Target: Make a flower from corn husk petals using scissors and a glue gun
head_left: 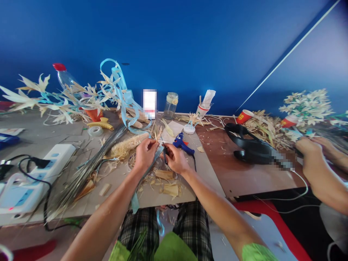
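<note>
Near the front middle of the table, my two hands meet. My left hand (pixel 146 154) pinches a pale strip of dried corn husk (pixel 158 139) between thumb and fingers. My right hand (pixel 176 158) is closed round a slim black-handled tool (pixel 165 154), which looks like scissors; its narrow tip points up beside the husk. Behind my right hand lies a blue glue gun (pixel 184 144). Left of my left hand rests a pale dried bundle (pixel 129 145) with shaggy fibres. Husk scraps (pixel 171 189) are scattered below my hands.
A wire bundle (pixel 89 163) and white power strip (pixel 35 181) lie left. Husk flowers (pixel 62 101), a blue ribbon (pixel 126 103) and a clear jar (pixel 171 105) stand behind. At right are a black headset-like object (pixel 250 148) and another person's hands (pixel 310 148).
</note>
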### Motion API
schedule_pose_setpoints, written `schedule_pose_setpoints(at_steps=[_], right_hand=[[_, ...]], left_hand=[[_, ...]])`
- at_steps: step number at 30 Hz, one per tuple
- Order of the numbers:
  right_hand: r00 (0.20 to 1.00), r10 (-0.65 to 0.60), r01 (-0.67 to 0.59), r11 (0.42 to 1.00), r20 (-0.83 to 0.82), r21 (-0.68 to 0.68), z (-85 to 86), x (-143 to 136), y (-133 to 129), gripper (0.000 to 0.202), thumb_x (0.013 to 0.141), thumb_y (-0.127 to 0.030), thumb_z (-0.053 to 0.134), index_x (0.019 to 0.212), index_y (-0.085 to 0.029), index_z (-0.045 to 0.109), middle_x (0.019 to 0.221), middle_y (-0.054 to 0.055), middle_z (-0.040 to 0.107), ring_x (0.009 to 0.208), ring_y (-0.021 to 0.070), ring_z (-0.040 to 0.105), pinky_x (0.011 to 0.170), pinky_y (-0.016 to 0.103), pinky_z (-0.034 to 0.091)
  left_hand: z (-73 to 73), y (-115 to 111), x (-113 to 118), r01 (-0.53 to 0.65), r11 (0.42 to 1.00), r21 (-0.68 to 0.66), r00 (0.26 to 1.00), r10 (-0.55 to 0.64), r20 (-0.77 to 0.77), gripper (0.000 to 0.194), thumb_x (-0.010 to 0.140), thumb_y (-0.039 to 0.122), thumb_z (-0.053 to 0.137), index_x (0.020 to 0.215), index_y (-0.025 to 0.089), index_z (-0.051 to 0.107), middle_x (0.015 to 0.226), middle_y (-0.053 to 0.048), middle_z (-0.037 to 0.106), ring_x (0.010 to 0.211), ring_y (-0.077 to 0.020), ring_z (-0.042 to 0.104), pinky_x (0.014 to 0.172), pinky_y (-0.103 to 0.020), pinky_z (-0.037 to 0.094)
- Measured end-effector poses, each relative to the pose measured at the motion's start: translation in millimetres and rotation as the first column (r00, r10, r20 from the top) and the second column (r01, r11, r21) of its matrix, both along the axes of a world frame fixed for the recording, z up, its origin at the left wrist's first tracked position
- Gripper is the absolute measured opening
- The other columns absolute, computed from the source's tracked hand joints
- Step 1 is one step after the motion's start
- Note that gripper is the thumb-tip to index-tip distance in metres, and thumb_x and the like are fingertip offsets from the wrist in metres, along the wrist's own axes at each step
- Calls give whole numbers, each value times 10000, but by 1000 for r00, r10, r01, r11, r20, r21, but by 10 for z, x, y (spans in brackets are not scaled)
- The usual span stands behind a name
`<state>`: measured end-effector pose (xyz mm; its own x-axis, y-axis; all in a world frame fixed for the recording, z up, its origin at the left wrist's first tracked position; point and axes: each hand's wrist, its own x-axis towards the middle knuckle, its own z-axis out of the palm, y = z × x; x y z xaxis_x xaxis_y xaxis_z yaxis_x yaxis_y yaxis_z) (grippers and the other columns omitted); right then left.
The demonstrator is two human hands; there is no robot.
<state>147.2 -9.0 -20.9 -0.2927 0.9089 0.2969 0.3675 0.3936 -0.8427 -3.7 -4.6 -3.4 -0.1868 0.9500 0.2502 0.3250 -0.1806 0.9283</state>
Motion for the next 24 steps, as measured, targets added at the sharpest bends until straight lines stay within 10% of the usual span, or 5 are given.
schedule_pose_setpoints(at_steps=[24], right_hand=[[1000,-22,22,1000,-14,12,-68,-48,-6,321,830,-241,494,1137,-182,564,876,59,688,783,174,647,709,271,497]], left_hand=[[-11,-3,16,7,1000,0,1000,-7,16,160,740,315,576,691,164,590,618,18,569,573,-108,488,567,-223,384]])
